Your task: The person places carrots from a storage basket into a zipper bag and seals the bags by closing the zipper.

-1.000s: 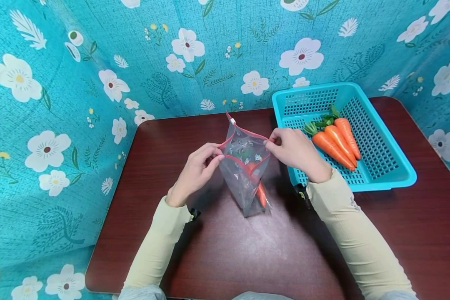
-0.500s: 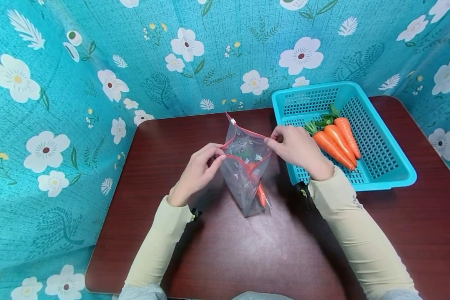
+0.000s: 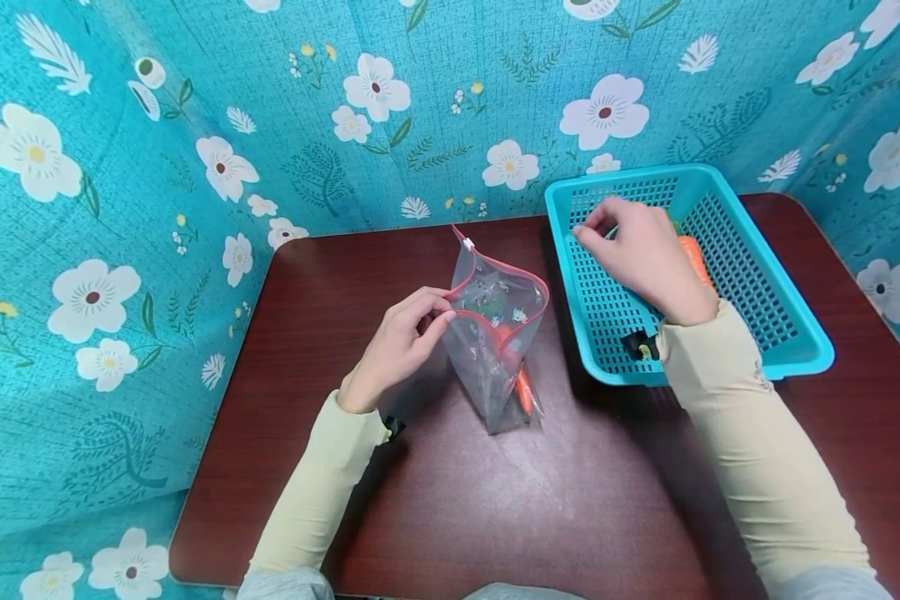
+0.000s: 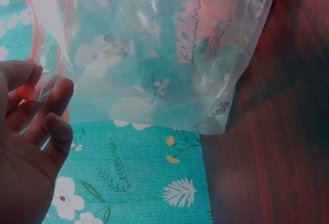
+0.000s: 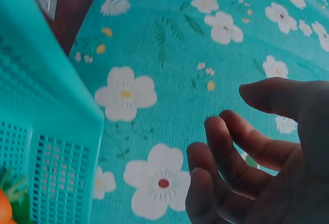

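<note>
A clear plastic zip bag with red edging [image 3: 474,367] gapes at my left hand [image 3: 399,337], an orange carrot [image 3: 523,390] inside; under my right hand [image 3: 648,257], a turquoise perforated plastic basket [image 3: 795,369] holds green-topped carrots [image 3: 696,260], partly hidden. A dark reddish-brown tabletop [image 3: 585,508] lies below both, turquoise floral cloth [image 3: 450,67] beyond. My left pinches the bag's rim; my right hovers, loosely curled around nothing.

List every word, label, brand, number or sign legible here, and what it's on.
"MICKEY" (likely reading, turned sideways): pink lettering on the clear bag, left wrist view.
Smaller lettering beside it: too blurred to read.
Head view: any lettering on the bag is too small to read.
</note>
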Demonstrator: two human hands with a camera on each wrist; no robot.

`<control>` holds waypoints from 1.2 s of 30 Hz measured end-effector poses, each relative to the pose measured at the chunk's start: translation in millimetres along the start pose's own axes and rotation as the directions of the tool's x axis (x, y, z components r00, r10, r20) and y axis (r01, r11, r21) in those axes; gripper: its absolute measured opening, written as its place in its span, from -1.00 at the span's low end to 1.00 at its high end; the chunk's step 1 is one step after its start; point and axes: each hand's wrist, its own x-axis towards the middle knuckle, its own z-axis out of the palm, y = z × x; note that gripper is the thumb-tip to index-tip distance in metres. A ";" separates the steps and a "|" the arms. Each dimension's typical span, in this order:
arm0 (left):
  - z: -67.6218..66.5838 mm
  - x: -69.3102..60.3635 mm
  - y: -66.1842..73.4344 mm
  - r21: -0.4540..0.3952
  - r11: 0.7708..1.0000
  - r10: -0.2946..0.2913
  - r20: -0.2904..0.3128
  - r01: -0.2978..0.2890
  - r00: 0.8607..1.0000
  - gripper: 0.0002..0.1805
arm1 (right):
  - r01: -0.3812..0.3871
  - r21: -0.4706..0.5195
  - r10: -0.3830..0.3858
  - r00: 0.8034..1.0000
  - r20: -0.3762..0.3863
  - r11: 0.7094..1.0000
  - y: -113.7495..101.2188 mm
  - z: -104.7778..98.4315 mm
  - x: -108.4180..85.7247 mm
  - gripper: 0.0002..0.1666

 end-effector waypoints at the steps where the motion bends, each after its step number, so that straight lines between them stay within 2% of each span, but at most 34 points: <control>1: 0.3 0.0 -0.1 0.000 1.000 0.003 0.001 -0.003 1.000 -0.90 | -0.006 -0.001 0.006 1.000 -0.002 1.000 2.2 -2.5 1.5 -0.60; 10: 0.7 -0.5 -0.9 0.001 1.000 0.008 0.009 -0.008 1.000 -0.90 | -0.093 -0.035 0.094 0.995 0.033 0.995 23.1 -20.3 17.2 -0.45; 16: 0.1 -0.4 -1.1 0.000 1.000 0.006 0.010 -0.006 1.000 -0.90 | -0.128 -0.049 0.131 0.989 0.067 0.991 36.4 -24.9 25.6 -0.38; 26: -1.5 -1.5 -0.3 0.004 1.000 0.010 0.003 -0.010 1.000 -0.91 | -0.186 -0.111 0.203 0.965 0.168 0.976 65.9 -14.5 37.5 -0.35; 36: -1.8 -3.6 -1.7 0.007 1.000 0.010 -0.005 -0.010 1.000 -0.90 | -0.239 -0.150 0.269 0.936 0.229 0.959 93.5 -1.3 41.1 -0.34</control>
